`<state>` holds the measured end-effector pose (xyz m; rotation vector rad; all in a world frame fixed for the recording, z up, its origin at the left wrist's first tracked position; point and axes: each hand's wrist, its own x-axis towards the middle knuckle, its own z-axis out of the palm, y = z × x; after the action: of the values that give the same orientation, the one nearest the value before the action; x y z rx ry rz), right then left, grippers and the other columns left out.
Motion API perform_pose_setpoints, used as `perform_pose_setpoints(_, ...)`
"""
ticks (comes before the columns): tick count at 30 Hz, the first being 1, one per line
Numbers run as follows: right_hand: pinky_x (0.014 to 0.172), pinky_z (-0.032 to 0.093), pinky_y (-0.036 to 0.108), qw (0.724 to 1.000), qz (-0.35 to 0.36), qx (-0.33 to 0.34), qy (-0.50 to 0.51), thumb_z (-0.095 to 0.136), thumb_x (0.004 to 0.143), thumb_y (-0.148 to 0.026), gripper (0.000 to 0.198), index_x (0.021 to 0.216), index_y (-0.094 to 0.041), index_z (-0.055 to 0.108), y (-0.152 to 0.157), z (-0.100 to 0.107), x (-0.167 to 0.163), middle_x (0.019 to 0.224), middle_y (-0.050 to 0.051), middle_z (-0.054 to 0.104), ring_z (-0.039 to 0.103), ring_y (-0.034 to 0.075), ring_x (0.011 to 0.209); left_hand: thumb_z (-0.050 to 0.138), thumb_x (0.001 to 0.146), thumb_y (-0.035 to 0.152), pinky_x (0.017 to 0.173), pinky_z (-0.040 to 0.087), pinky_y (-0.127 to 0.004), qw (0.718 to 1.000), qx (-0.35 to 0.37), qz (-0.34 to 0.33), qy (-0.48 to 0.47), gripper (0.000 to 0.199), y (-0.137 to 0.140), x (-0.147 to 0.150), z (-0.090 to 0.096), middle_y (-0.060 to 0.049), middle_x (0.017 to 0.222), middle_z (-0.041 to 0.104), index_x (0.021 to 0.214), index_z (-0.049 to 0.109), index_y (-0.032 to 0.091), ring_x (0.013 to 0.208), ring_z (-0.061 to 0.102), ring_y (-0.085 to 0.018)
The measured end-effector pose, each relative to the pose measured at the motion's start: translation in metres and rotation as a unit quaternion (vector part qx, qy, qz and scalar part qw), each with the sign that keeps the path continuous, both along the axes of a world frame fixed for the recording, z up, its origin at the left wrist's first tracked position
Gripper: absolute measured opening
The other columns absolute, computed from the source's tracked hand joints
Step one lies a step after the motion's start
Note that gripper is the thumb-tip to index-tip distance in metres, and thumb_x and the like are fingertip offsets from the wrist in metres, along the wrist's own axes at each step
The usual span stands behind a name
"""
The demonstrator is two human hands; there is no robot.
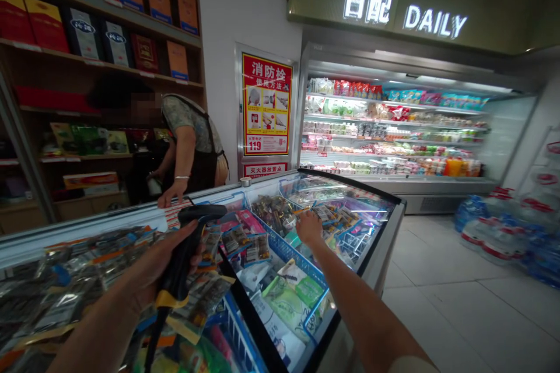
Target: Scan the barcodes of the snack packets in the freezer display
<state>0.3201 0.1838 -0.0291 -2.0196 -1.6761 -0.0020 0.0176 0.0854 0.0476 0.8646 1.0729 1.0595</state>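
My left hand [168, 265] is wrapped around the grip of a black and yellow barcode scanner [178, 262], its head pointing right over a chest freezer [371, 271] and its cord hanging down. My right hand [310, 227] reaches across the freezer's right half, over the packs by a blue basket [286, 247]. Its fingers point away from me and look apart, with nothing visible in them. Whether it touches the glass or a pack I cannot tell. Below it lie green and white bags [291, 297]. Dark small packets [245, 239] lie between my hands.
Across the freezer a person in a dark apron [210, 157] leans forward, one hand [174, 192] on its far edge. Shelves of boxes [131, 46] stand behind. A lit refrigerated display [394, 128] is at the back right, with bottled water packs [494, 233] on the tiled floor.
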Motion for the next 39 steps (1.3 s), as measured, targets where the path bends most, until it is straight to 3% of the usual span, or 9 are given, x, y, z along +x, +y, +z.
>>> perform_pose_setpoints(4, 0.098, 0.014, 0.047, 0.995, 0.003, 0.002, -0.096, 0.050, 0.078, -0.029, 0.031, 0.105, -0.016, 0.060, -0.002, -0.016, 0.013, 0.124, 0.016, 0.049, 0.034, 0.030, 0.120, 0.060, 0.066, 0.051, 0.039, 0.040, -0.017, 1.000, -0.005, -0.017, 0.003, 0.036, -0.003, 0.011, -0.001, 0.004, 0.056, 0.053, 0.074, 0.051, 0.016, 0.042, 0.044, -0.005)
perform_pose_setpoints(8, 0.094, 0.018, 0.045, 0.988, -0.026, 0.022, -0.147, 0.043, 0.082, -0.036, 0.028, 0.094, -0.021, 0.063, -0.008, -0.028, 0.013, 0.112, 0.012, 0.057, 0.046, 0.027, 0.108, 0.059, 0.067, 0.051, 0.040, 0.039, -0.016, 0.998, -0.011, -0.055, 0.000, 0.037, -0.005, 0.019, -0.002, 0.003, 0.055, 0.053, 0.070, 0.052, 0.015, 0.042, 0.044, -0.005)
perform_pose_setpoints(12, 0.090, 0.026, 0.039, 0.995, -0.028, 0.012, -0.094, 0.048, 0.077, -0.025, 0.026, 0.100, -0.021, 0.060, -0.015, -0.029, 0.010, 0.107, 0.009, 0.059, 0.051, 0.023, 0.102, 0.058, 0.069, 0.048, 0.041, 0.036, -0.016, 0.994, 0.005, -0.108, -0.008, 0.034, -0.010, 0.024, -0.002, 0.003, 0.056, 0.054, 0.073, 0.052, 0.014, 0.043, 0.045, -0.005)
perform_pose_setpoints(16, 0.091, 0.030, 0.036, 0.999, -0.031, 0.008, -0.030, 0.057, 0.068, -0.029, 0.059, 0.125, -0.019, 0.043, -0.029, -0.029, 0.007, 0.134, 0.013, 0.038, 0.038, 0.026, 0.119, 0.060, 0.070, 0.044, 0.042, 0.036, -0.018, 0.987, 0.033, -0.155, -0.013, 0.031, -0.020, 0.028, 0.003, 0.001, 0.058, 0.056, 0.074, 0.053, 0.014, 0.043, 0.046, -0.006)
perform_pose_setpoints(18, 0.090, 0.030, 0.042, 0.999, -0.047, -0.016, -0.014, 0.058, 0.066, -0.038, 0.066, 0.126, -0.014, 0.041, -0.038, -0.029, 0.007, 0.129, 0.017, 0.043, 0.039, 0.030, 0.118, 0.061, 0.069, 0.043, 0.041, 0.036, -0.018, 0.986, 0.041, -0.161, -0.008, 0.030, -0.023, 0.031, 0.005, 0.000, 0.058, 0.057, 0.074, 0.054, 0.014, 0.043, 0.047, -0.007)
perform_pose_setpoints(23, 0.085, 0.031, 0.050, 0.996, -0.085, -0.028, 0.013, 0.039, 0.076, -0.055, 0.058, 0.110, -0.011, 0.054, -0.054, -0.030, 0.008, 0.112, 0.019, 0.056, 0.045, 0.034, 0.109, 0.062, 0.067, 0.044, 0.039, 0.037, -0.018, 0.984, 0.018, -0.178, -0.009, 0.032, -0.019, 0.034, -0.002, -0.002, 0.058, 0.057, 0.071, 0.056, 0.012, 0.042, 0.047, -0.007)
perform_pose_setpoints(29, 0.083, 0.033, 0.046, 0.987, -0.076, -0.043, 0.135, 0.060, 0.065, -0.037, 0.035, 0.092, -0.015, 0.062, -0.052, -0.035, 0.016, 0.097, 0.014, 0.064, 0.053, 0.033, 0.100, 0.060, 0.069, 0.042, 0.039, 0.038, -0.018, 0.980, -0.010, -0.193, -0.040, 0.031, -0.013, 0.046, -0.013, -0.001, 0.058, 0.056, 0.070, 0.056, 0.012, 0.042, 0.047, -0.006)
perform_pose_setpoints(33, 0.075, 0.040, 0.035, 0.974, -0.059, 0.005, 0.220, 0.058, 0.064, -0.027, 0.021, 0.082, -0.017, 0.061, -0.050, -0.041, 0.026, 0.086, 0.008, 0.067, 0.060, 0.025, 0.086, 0.060, 0.070, 0.041, 0.039, 0.037, -0.017, 0.984, -0.002, -0.171, -0.051, 0.028, -0.016, 0.061, -0.016, 0.000, 0.056, 0.055, 0.070, 0.053, 0.013, 0.041, 0.046, -0.006)
perform_pose_setpoints(39, 0.069, 0.045, 0.029, 0.929, -0.030, 0.143, 0.339, 0.050, 0.067, -0.023, 0.023, 0.088, -0.016, 0.055, -0.047, -0.045, 0.036, 0.086, 0.008, 0.066, 0.062, 0.020, 0.079, 0.060, 0.069, 0.044, 0.039, 0.035, -0.018, 0.984, 0.002, -0.172, -0.054, 0.030, -0.019, 0.071, -0.022, 0.001, 0.055, 0.054, 0.073, 0.053, 0.014, 0.041, 0.046, -0.006)
